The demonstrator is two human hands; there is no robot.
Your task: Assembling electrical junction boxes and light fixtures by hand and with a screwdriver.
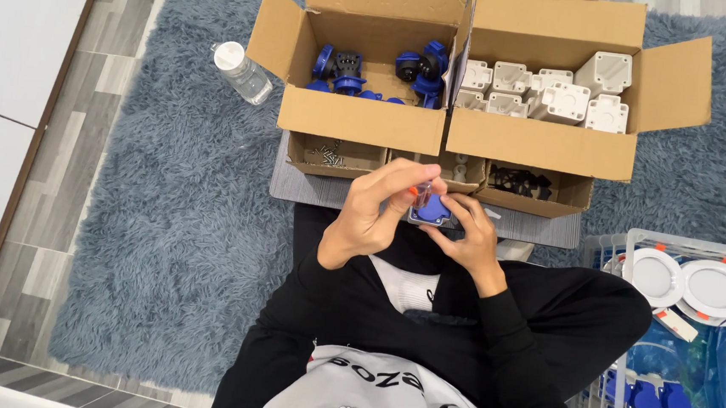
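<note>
Just below the right-hand cardboard box [541,148], the right hand [467,237] cradles a small blue socket part [431,210] on curled fingers; the left hand [375,209] pinches a slim orange-tipped tool [422,193] onto it.

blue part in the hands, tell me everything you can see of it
The blue part is small, squarish, plastic-looking, with a paler grey edge along its underside. It is held above the lap, before the cardboard boxes. The right hand cradles it from below; the left hand pinches a thin orange-tipped tool at its top. Fingers hide finer detail.
</note>
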